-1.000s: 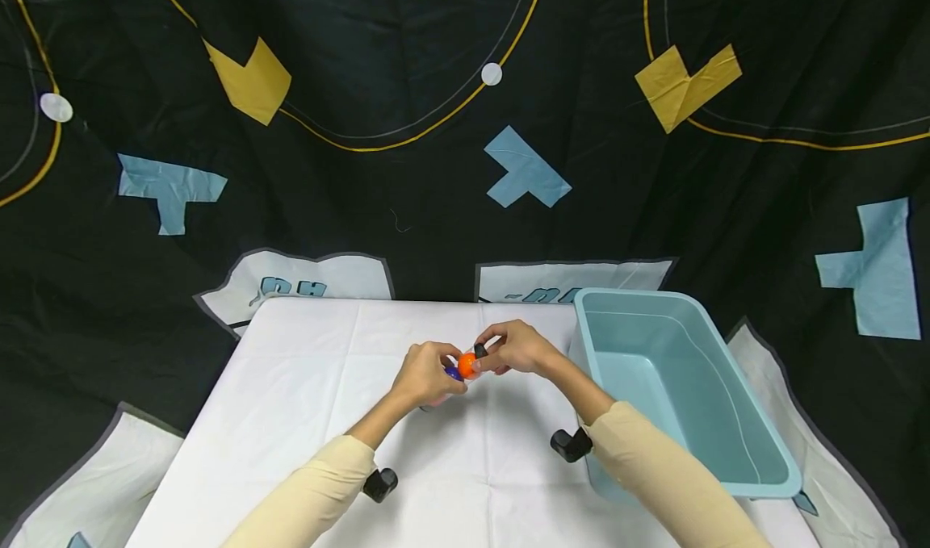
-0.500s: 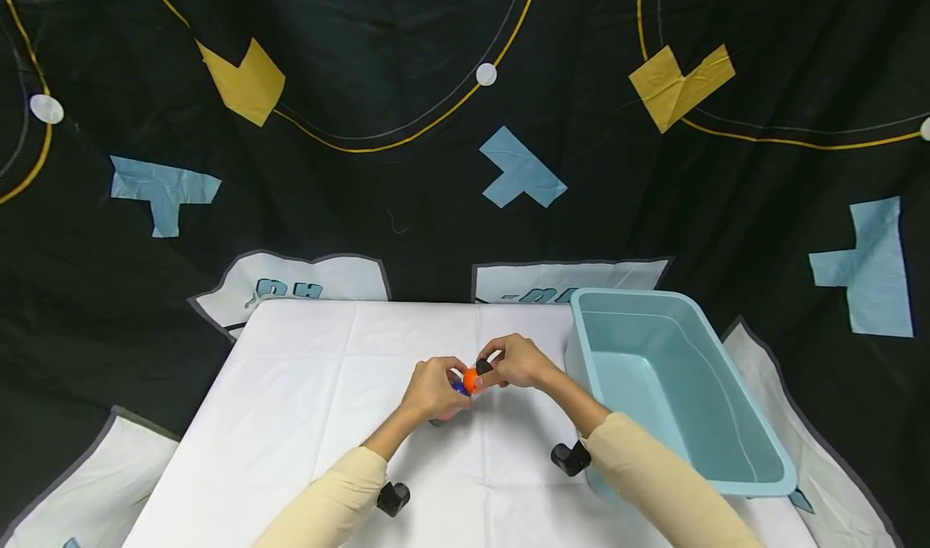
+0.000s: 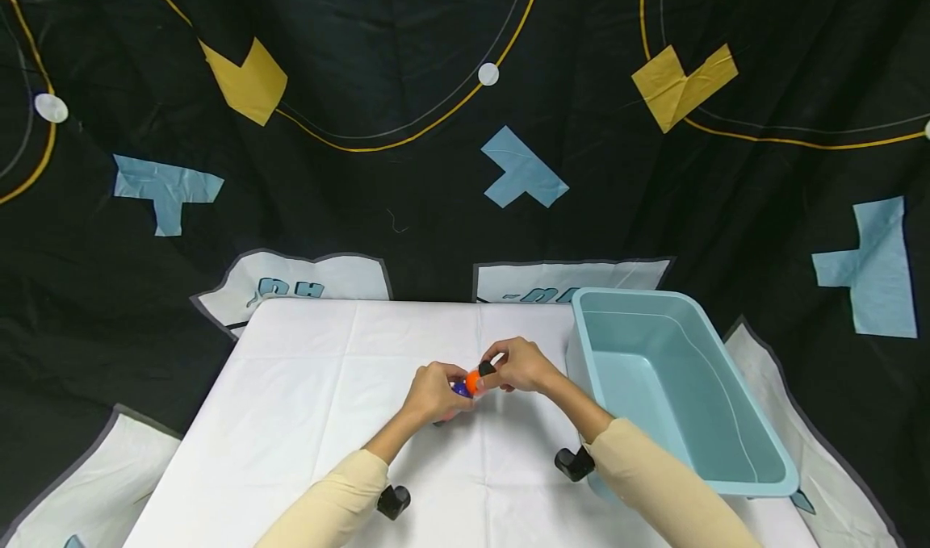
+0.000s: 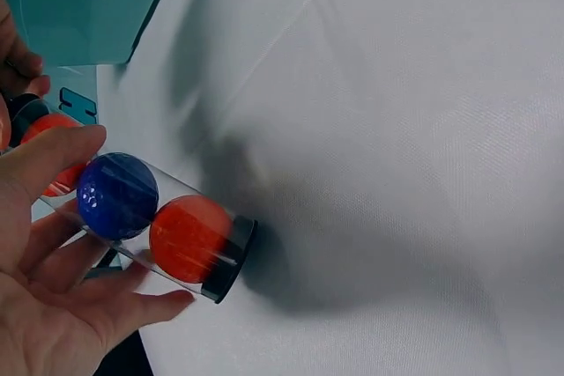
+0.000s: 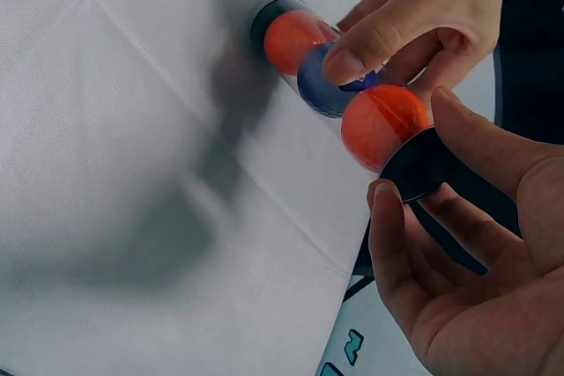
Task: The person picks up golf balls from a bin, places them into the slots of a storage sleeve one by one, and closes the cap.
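A clear tube (image 4: 166, 184) holds an orange ball (image 4: 190, 239), a blue ball (image 4: 117, 196) and a second orange ball (image 5: 383, 127) in a row. My left hand (image 3: 431, 395) grips it around the middle, thumb by the blue ball in the right wrist view. At the tube's right end, my right hand (image 3: 525, 366) pinches a black cap (image 5: 421, 165) between thumb and fingers. Another black cap (image 4: 231, 258) closes the opposite end. The tube is tilted over the table, and in the head view the left hand hides much of it.
A light blue plastic tub (image 3: 686, 302) stands at the table's right side, beside the right forearm. White cloth covers the table (image 3: 291, 419). Behind it hangs a black backdrop (image 3: 407, 225) with taped shapes.
Both hands, with the tube between them, have come slightly down in the head view, towards the person. The left hand has also shifted a little right. Their grips look the same.
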Demonstrator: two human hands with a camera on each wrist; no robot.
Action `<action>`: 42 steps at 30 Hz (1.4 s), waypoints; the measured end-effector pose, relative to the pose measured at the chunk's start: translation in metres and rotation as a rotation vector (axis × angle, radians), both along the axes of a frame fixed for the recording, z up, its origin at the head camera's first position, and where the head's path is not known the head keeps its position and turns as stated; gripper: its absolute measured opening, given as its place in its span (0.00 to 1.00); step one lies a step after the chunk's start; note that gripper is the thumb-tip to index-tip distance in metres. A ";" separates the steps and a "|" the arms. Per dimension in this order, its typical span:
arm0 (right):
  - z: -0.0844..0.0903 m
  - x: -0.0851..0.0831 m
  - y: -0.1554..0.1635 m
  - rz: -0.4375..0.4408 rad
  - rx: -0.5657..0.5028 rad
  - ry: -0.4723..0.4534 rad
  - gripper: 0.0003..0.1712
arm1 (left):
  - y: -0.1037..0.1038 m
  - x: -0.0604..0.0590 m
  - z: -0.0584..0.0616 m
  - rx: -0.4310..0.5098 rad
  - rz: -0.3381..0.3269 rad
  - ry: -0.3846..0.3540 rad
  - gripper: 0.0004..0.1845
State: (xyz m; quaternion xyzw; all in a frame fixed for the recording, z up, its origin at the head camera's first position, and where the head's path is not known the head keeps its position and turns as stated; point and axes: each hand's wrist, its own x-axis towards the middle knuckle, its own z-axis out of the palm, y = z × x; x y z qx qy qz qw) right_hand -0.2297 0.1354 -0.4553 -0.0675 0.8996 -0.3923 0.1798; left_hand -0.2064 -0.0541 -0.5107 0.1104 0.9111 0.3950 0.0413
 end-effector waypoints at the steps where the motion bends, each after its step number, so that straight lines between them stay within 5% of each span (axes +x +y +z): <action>1: 0.000 0.001 0.000 -0.001 -0.003 -0.005 0.18 | 0.000 0.000 0.000 -0.005 0.006 -0.006 0.22; 17: 0.007 -0.004 0.009 0.009 -0.200 -0.243 0.23 | -0.004 0.003 0.002 -0.026 0.013 -0.022 0.24; 42: 0.009 0.000 -0.003 -0.107 -0.234 -0.177 0.14 | -0.010 0.006 -0.002 0.026 0.023 0.013 0.24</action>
